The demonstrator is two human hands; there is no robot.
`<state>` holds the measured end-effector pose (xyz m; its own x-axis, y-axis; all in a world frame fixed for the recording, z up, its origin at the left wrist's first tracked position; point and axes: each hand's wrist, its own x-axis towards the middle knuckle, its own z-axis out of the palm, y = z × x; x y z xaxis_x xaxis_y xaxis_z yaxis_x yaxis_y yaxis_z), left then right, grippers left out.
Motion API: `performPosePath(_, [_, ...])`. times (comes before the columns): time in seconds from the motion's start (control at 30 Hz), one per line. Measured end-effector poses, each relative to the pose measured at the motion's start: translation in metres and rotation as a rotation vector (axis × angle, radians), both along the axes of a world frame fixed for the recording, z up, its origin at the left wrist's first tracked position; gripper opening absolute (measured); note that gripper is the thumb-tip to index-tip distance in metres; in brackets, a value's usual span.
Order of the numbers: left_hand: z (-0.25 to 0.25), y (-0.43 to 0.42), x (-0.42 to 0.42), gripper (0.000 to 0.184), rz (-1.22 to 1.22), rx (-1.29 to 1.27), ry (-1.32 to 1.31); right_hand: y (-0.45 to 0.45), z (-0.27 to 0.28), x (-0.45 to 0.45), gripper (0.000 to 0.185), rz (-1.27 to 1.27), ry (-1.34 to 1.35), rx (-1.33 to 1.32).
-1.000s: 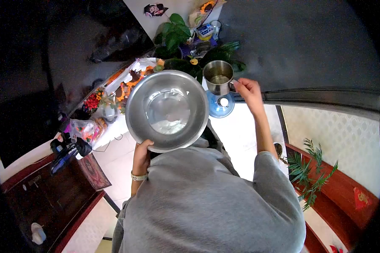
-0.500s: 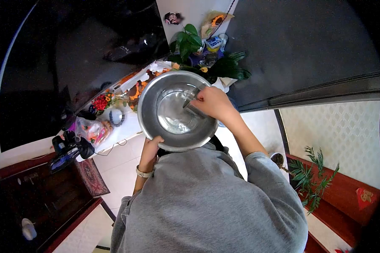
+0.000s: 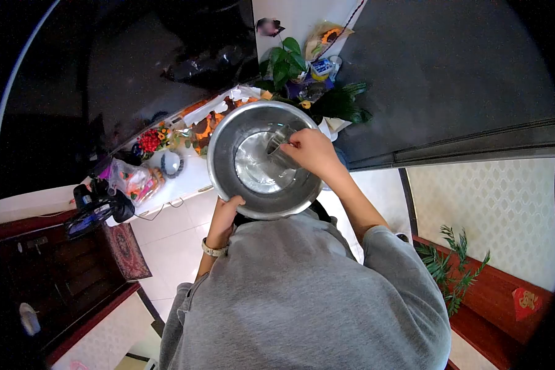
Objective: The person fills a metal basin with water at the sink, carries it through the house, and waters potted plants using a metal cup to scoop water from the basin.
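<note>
A wide metal basin [image 3: 221, 182] with water in it is in front of my chest. At its near left rim, my left hand [image 3: 227, 213] grips the edge with the thumb on top. My right hand [image 3: 314, 150] reaches over the right rim, fingers closed on a small grey cup [image 3: 279, 145]. That cup is tilted inside the basin at the water; whether it is glass or metal I cannot tell. Part of it is hidden behind my fingers.
Beyond the basin runs a white ledge [image 3: 194, 174] with red berries [image 3: 148, 142], a plastic bag [image 3: 131, 179] and leafy plants [image 3: 283, 61]. A dark screen [image 3: 123, 74] stands behind it. To the right are a dark grey panel [image 3: 462, 80] and a potted plant's fronds [image 3: 453, 265].
The view has shifted slightly. The cup has turned a little in my right hand, with more of its rim showing. My left hand keeps its grip on the basin.
</note>
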<state>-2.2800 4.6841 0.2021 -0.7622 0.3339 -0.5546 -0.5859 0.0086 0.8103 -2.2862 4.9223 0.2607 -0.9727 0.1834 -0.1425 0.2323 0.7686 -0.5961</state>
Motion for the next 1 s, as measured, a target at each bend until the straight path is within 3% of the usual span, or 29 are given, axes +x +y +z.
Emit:
performPosePath(0.07, [0.001, 0.003, 0.000, 0.035, 0.002, 0.008, -0.008, 0.010, -0.007, 0.009, 0.028, -0.017, 0.072, -0.063])
performPosePath(0.27, [-0.004, 0.011, -0.001, 0.034, -0.001, 0.084, -0.055, 0.036, -0.030, 0.038, 0.025, -0.154, 0.088, -0.616])
performPosePath(0.5, [-0.005, 0.021, -0.001, 0.034, -0.006, 0.095, -0.103, 0.071, -0.027, 0.072, 0.019, -0.291, 0.266, -0.985])
performPosePath(0.8, [-0.015, 0.029, -0.005, 0.035, 0.014, 0.052, -0.111, 0.148, -0.081, 0.107, 0.023, -0.547, 0.335, -0.918])
performPosePath(1.0, [-0.002, 0.038, -0.006, 0.041, 0.094, 0.021, -0.145, 0.176, -0.194, 0.090, 0.021, -0.611, 0.226, -0.912])
